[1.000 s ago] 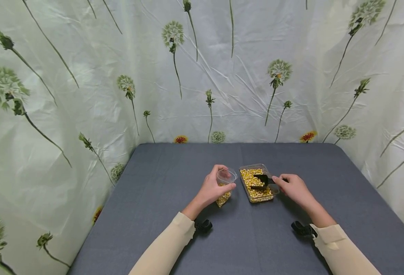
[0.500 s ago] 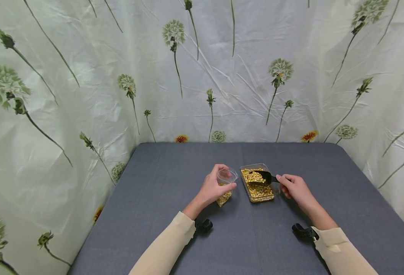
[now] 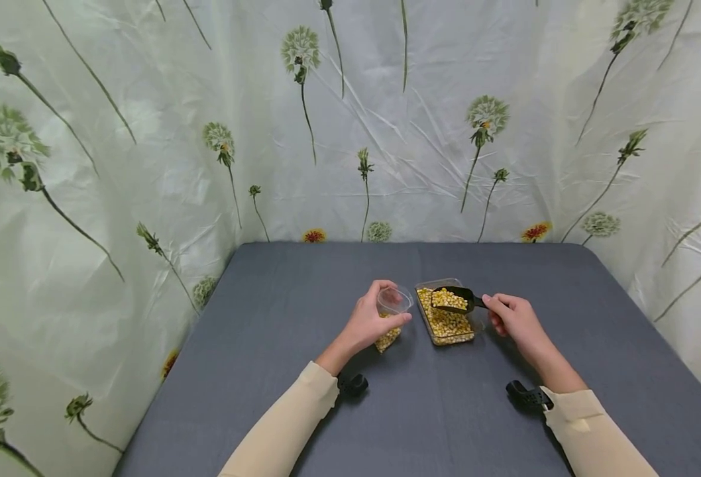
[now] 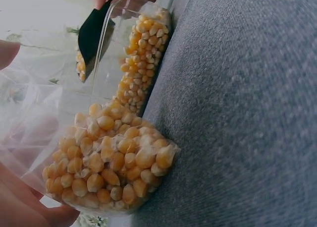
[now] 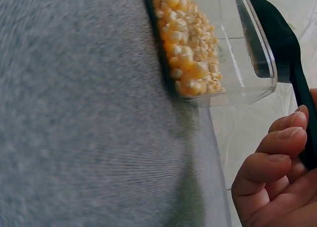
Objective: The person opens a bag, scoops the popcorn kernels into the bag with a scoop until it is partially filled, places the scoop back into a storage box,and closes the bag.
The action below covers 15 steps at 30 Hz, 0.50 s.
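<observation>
My left hand (image 3: pixel 370 320) grips a clear plastic bag (image 3: pixel 389 339) by its upper part, thumb on the near side and fingers behind. The bag's mouth is spread wide, and its bottom bulges with corn kernels (image 4: pixel 109 162) close to the table. Right of it, a clear rectangular container (image 5: pixel 247 90) holds more yellow kernels. My right hand (image 3: pixel 514 324) pinches the handle of a black scoop (image 3: pixel 465 295) heaped with kernels, above the container. In the right wrist view the scoop (image 5: pixel 280 36) shows partly through the container's wall, with curled fingers (image 5: pixel 267 162) at its handle.
A dark grey cloth covers the table (image 3: pixel 303 285). Behind it hangs a pale curtain (image 3: pixel 350 119) printed with dandelions. Black wrist mounts (image 3: pixel 353 385) sit under both forearms, close over the table.
The scoop has risen out of the kernels in the container, turned from blade-down to level, and now carries a heap. The left hand and bag have stayed in place.
</observation>
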Each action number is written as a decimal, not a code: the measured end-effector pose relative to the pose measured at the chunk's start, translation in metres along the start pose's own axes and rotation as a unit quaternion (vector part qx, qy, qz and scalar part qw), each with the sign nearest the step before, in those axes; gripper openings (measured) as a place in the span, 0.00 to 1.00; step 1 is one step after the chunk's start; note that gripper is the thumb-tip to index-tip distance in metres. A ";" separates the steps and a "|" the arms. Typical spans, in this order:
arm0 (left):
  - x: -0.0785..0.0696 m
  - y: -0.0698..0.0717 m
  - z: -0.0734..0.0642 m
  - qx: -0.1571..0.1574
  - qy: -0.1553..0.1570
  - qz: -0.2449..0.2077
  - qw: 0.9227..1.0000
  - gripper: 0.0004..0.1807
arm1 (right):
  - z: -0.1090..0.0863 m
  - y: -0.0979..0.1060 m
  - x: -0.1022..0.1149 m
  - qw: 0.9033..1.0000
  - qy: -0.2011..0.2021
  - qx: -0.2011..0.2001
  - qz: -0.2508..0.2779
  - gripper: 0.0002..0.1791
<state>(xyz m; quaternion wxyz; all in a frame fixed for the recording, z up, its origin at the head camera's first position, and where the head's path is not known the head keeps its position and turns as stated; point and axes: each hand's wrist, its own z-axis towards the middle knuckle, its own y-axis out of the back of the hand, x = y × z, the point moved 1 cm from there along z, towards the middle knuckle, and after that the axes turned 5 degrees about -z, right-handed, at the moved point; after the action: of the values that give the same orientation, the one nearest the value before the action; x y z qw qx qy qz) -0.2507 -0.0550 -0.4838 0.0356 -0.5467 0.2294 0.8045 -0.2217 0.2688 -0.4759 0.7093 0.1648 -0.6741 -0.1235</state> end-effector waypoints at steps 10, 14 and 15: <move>-0.002 -0.001 -0.001 -0.001 0.005 -0.001 1.000 0.34 | 0.004 0.002 0.018 1.000 0.027 -0.005 -0.009 0.28; -0.002 -0.001 -0.002 0.005 0.010 0.001 1.000 0.35 | 0.004 0.000 0.027 0.999 0.039 0.003 -0.011 0.28; -0.002 0.000 -0.002 0.006 0.011 0.001 1.000 0.35 | 0.004 -0.001 0.030 0.999 0.043 0.007 -0.011 0.29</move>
<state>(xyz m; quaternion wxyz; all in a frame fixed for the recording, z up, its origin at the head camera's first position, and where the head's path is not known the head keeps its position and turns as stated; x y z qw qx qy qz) -0.2483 -0.0549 -0.4827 0.0351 -0.5548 0.2352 0.7973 -0.2241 0.2561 -0.4487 0.7354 0.1820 -0.6417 -0.1192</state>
